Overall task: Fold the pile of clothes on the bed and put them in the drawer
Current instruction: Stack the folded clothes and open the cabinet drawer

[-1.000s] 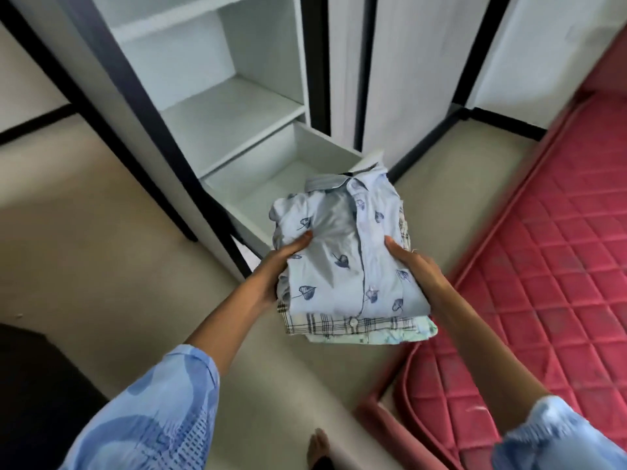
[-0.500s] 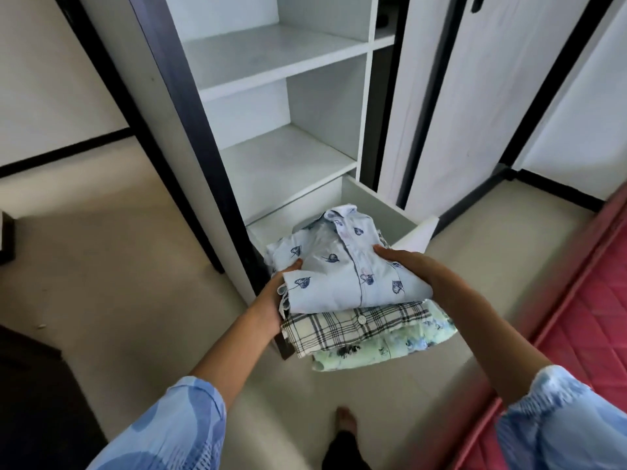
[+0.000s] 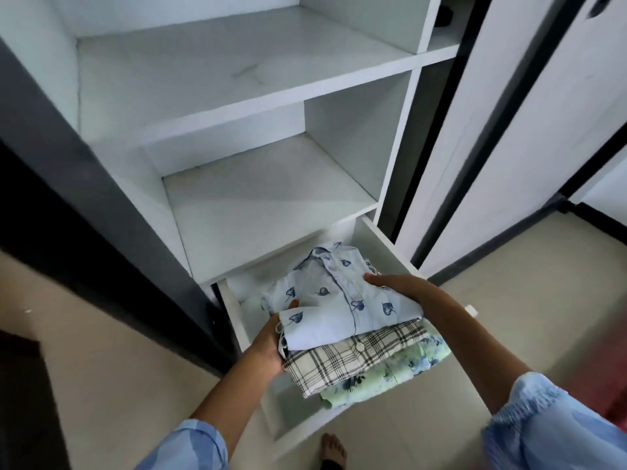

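Both hands clasp a stack of folded clothes from opposite sides: the left hand (image 3: 268, 347) cups the near-left edge with its thumb hooked over the top, and the right hand (image 3: 397, 286) lies curled over the far-right corner, fingers pressing into the cloth. Loose pale-blue sleeves (image 3: 556, 432) bunch at the person's forearms, and a bare foot (image 3: 334, 449) shows on the beige floor (image 3: 101, 385) below. Soft cotton makes up the stack, three layers slightly fanned: a green floral piece (image 3: 390, 376) at the bottom, a cream shirt with dark checks (image 3: 346, 361) in the middle, and a light-blue shirt printed with small navy leaves (image 3: 339, 300) on top, collar pointing away. It hangs between the hands, above the pulled-out white drawer (image 3: 234, 317), whose smooth flat panels show bare beneath. Beyond it rise plain white wardrobe shelves (image 3: 264, 201), boxy and matte, framed by a dark door edge (image 3: 68, 184).
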The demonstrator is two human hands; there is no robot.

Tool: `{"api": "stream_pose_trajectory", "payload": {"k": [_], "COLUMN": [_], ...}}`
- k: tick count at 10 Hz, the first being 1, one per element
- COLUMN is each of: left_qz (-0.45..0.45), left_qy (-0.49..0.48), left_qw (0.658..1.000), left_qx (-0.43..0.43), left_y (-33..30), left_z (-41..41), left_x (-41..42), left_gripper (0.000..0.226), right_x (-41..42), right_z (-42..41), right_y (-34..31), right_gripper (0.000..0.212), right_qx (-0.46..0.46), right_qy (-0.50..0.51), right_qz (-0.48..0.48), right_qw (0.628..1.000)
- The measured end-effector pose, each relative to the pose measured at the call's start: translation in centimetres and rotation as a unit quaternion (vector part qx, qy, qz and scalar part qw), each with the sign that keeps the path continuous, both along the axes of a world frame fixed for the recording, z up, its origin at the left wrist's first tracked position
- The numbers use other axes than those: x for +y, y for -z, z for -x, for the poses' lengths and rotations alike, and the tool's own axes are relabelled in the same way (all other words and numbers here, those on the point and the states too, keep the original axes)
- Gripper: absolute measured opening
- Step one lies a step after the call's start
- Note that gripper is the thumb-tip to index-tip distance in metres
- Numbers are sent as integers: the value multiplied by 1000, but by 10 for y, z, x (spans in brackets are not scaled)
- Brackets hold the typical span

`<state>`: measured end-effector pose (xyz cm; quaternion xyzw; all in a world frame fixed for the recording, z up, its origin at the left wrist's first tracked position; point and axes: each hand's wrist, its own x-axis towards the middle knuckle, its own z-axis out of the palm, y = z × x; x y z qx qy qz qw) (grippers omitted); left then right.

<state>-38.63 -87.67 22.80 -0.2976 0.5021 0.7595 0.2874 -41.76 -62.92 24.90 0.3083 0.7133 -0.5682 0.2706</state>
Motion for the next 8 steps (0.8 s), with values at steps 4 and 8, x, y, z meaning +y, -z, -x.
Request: {"api": "stream_pose_trajectory", "payload": {"k": [4, 8], "left_qz": [-59, 153], "left_qy": [-35, 3], "left_qw": [991, 973], "left_qx": [-111, -172], "left_y": [105, 161], "left_z": [46, 45], "left_x": [-2, 15], "left_gripper": [84, 61], "right_x": [-5, -21], "right_z": [77, 73], "right_y": [121, 185], "right_gripper": [44, 20], "right_qx": [-45, -65], "right_qy": [-101, -40], "right_qz": [-29, -90], "right_qw": [993, 993]}}
